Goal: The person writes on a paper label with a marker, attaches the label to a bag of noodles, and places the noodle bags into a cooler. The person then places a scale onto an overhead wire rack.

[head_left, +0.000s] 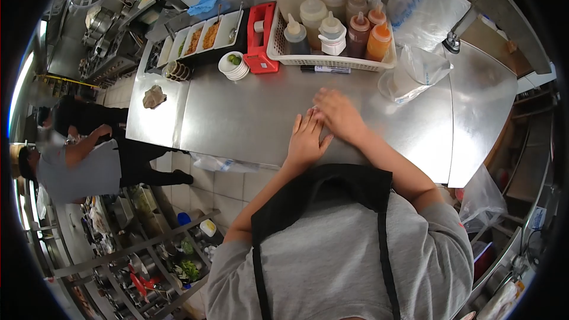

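Observation:
Over the steel counter (pixel 249 106), my two hands meet near the front middle. My left hand (pixel 305 142) lies palm down with its fingers stretched out and the thumb apart. Its fingertips touch or pass under my right hand (pixel 341 115), whose bent fingers are slightly blurred. A small pale patch shows between the hands; I cannot make out what it is. Beyond them a black marker (pixel 326 70) lies by a white plastic basket (pixel 338 61). Squeeze bottles, among them an orange one (pixel 378 42), stand in this basket.
A red dispenser (pixel 261 62), stacked small dishes (pixel 235 70) with green citrus, and a black-sided topping tray (pixel 237 44) line the back. Left lies a crumpled brown lump (pixel 154 97). A bag-covered container (pixel 415 74) stands right. Two people, one in a grey shirt (pixel 89 169), are at the left.

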Action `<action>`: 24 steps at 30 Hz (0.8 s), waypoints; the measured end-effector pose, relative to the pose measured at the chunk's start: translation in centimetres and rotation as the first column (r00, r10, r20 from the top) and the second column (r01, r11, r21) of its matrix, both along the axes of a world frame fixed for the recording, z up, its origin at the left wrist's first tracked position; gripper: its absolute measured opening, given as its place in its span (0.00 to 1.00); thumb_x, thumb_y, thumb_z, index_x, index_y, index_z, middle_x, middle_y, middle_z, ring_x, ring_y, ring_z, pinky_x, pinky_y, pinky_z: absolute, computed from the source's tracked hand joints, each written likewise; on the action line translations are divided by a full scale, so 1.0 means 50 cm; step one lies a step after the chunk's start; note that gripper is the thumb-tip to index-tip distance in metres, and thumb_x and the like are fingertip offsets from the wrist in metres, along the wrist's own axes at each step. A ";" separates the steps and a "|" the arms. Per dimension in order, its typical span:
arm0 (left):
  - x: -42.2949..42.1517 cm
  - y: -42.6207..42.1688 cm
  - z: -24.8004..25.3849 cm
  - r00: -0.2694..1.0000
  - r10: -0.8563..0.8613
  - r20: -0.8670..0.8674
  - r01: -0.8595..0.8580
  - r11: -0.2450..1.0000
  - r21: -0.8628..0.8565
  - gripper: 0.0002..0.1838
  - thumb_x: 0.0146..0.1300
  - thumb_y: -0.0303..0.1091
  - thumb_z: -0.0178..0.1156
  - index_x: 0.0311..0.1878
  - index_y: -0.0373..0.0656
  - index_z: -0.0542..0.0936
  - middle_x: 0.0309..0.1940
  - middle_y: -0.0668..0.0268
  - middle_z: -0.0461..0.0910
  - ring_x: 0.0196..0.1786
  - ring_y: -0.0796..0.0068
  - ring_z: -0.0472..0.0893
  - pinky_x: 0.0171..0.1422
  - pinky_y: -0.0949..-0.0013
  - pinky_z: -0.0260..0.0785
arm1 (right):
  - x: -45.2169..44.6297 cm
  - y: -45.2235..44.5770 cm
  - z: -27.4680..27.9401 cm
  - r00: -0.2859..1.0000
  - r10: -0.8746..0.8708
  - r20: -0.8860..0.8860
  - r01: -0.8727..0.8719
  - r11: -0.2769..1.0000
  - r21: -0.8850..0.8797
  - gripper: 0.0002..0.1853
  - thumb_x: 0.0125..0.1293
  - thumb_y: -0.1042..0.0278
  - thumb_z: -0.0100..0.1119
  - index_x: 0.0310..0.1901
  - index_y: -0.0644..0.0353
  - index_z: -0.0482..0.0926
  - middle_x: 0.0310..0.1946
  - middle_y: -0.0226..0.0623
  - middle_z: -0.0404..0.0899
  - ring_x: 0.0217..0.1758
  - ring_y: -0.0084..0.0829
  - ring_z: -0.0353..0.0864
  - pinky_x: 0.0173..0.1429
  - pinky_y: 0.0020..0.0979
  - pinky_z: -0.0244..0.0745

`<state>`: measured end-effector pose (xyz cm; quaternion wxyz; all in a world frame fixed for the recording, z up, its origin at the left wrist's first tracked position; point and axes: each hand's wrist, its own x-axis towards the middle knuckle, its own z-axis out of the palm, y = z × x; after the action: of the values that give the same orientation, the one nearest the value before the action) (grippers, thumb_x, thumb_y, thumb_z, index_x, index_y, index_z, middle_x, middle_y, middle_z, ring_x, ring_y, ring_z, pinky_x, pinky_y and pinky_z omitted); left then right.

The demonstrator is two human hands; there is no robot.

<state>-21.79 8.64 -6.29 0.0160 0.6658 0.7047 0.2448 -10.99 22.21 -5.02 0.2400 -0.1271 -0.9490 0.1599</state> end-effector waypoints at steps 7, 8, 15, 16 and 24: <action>0.002 -0.005 0.009 0.998 -0.013 -0.066 0.009 0.998 -0.055 0.35 0.59 0.48 0.58 0.63 0.31 0.66 0.64 0.48 0.65 0.69 0.53 0.62 0.73 0.47 0.46 | 0.049 -0.033 -0.007 0.961 0.103 0.258 -0.080 0.992 -0.098 0.34 0.70 0.48 0.39 0.69 0.64 0.53 0.71 0.44 0.51 0.76 0.39 0.47 0.77 0.42 0.40; 0.002 -0.004 0.010 0.998 -0.010 -0.064 0.006 0.999 -0.050 0.36 0.59 0.49 0.58 0.63 0.32 0.66 0.64 0.48 0.65 0.69 0.54 0.62 0.72 0.46 0.46 | 0.057 -0.018 -0.006 0.953 0.071 0.294 -0.062 0.997 -0.041 0.34 0.71 0.48 0.39 0.70 0.64 0.52 0.72 0.43 0.50 0.76 0.38 0.46 0.77 0.42 0.40; 0.004 -0.012 0.016 0.998 -0.020 -0.068 0.013 0.994 -0.105 0.41 0.59 0.58 0.55 0.64 0.32 0.64 0.67 0.41 0.57 0.73 0.48 0.53 0.72 0.39 0.36 | 0.074 0.013 0.002 0.951 -0.008 0.309 -0.025 0.995 0.101 0.31 0.71 0.49 0.40 0.69 0.60 0.57 0.71 0.39 0.55 0.76 0.35 0.47 0.76 0.42 0.41; 0.005 -0.013 0.019 0.997 -0.016 -0.072 0.007 0.993 -0.120 0.42 0.59 0.60 0.54 0.64 0.32 0.64 0.68 0.39 0.55 0.73 0.46 0.51 0.72 0.38 0.34 | 0.071 0.012 0.004 0.952 -0.017 0.304 -0.014 0.995 0.098 0.30 0.70 0.50 0.41 0.68 0.60 0.59 0.70 0.39 0.56 0.76 0.35 0.48 0.76 0.42 0.42; 0.036 -0.012 0.020 0.993 0.082 -0.089 -0.094 0.986 -0.135 0.43 0.58 0.62 0.53 0.66 0.35 0.63 0.70 0.39 0.49 0.73 0.39 0.46 0.71 0.36 0.31 | -0.043 0.108 0.004 0.984 -0.174 0.021 0.171 0.978 0.123 0.16 0.63 0.65 0.50 0.50 0.62 0.75 0.46 0.39 0.74 0.56 0.37 0.70 0.59 0.41 0.66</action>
<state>-19.97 8.06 -5.26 0.0222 0.6408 0.7488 0.1680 -13.12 27.59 -4.83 0.2449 -0.1968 -0.9461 0.0790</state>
